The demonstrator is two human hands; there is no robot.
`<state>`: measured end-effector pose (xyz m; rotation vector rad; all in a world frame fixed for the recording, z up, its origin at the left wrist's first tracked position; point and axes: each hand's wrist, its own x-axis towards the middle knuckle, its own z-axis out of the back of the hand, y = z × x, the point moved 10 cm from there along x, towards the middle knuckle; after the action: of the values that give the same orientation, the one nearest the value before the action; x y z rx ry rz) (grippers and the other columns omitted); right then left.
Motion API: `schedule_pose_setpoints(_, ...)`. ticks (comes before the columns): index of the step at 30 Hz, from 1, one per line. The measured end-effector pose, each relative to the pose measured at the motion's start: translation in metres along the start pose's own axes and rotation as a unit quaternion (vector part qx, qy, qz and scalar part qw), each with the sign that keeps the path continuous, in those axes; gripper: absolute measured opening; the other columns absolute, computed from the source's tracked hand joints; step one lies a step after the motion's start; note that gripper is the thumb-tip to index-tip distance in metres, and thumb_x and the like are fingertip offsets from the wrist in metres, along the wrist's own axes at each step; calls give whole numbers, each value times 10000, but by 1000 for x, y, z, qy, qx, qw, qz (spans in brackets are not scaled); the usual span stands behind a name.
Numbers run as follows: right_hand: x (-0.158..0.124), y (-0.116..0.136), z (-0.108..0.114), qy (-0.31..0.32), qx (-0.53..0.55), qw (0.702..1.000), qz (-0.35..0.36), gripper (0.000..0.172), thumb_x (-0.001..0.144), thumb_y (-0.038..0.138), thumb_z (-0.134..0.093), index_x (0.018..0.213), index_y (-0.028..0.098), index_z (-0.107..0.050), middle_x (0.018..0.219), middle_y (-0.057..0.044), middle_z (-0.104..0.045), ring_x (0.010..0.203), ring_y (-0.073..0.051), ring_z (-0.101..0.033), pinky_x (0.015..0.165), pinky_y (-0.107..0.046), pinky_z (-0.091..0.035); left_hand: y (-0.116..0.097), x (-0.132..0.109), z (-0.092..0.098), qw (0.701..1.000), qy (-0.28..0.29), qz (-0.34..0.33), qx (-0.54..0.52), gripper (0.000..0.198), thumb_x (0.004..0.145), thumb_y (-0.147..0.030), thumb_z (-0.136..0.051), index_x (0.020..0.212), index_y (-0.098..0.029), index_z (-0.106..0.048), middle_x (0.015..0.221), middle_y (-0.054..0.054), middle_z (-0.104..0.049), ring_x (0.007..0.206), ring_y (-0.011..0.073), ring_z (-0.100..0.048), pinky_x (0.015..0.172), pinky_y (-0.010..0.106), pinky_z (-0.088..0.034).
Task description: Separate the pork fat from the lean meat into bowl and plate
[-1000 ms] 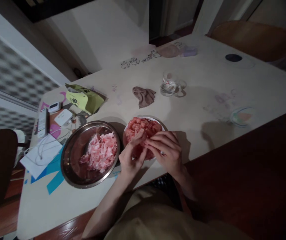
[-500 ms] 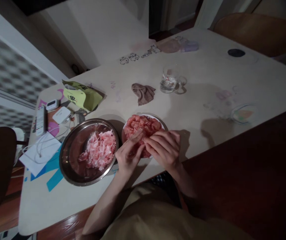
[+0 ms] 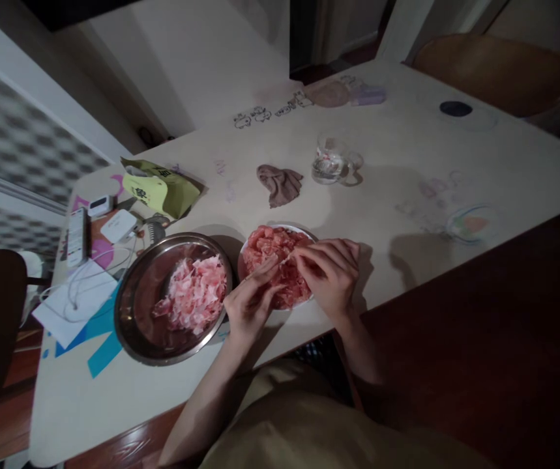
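Observation:
Over a white plate heaped with raw pink meat, my two hands are close together. My right hand is closed, its thumb and fingertips pinched on a small pale piece of meat. My left hand is just left of it, with the thumb spread away from the fingers, and its fingertips come near the same piece. Whether they touch it I cannot tell. Left of the plate, a steel bowl contains a mound of paler, frilly meat pieces.
Beyond the plate lie a crumpled brown cloth and a glass mug of clear liquid. Back left are a green-yellow packet, a white remote, a white box with a cable, and a sheet of paper.
My right hand has moved slightly up and right, away from my left hand. The thumb and fingers of my left hand have spread apart. More of the plate's meat shows between the hands.

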<state>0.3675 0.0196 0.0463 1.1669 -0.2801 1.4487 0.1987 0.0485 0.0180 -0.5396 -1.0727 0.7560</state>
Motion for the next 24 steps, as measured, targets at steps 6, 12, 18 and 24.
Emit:
schedule_pose_setpoints(6, 4, -19, 8, -19, -12, 999, -40, 98, 929, 183, -681, 891, 259, -730, 824, 25, -772, 785, -154, -681, 849, -359, -440, -1, 6, 7, 998, -49, -32, -33, 299, 842, -97, -778, 1116, -202, -719, 1214, 94, -764, 1181, 244, -724, 999, 385, -621)
schedule_pose_setpoints(12, 1, -26, 12, -30, 37, 996, -80, 71, 937, 224, -694, 963, 260, -750, 871, -2, -770, 836, -166, -688, 833, -352, -486, 6, 15, -4, 1000, -16, -6, -8, 242, 877, -146, -756, 1108, -207, -719, 1211, 92, -751, 1161, 223, -717, 1034, 406, -579)
schedule_pose_setpoints(18, -1, -23, 12, -34, 95, 991, -91, 90, 926, 229, -711, 991, 269, -759, 887, -13, -768, 823, -168, -693, 806, -354, -525, 10, 9, 1, 999, 3, 24, 21, 360, 879, -208, -766, 1228, -217, -674, 1223, 92, -742, 1176, 227, -705, 1061, 408, -564)
schedule_pose_setpoints(24, 0, -23, 11, -29, 125, 985, -113, 91, 926, 243, -709, 984, 287, -764, 891, -4, -777, 824, -173, -704, 819, -364, -546, 4, 6, 4, 998, 13, 19, 51, 443, 903, -228, -738, 1328, -230, -611, 1317, 108, -694, 1262, 243, -655, 1108, 446, -532)
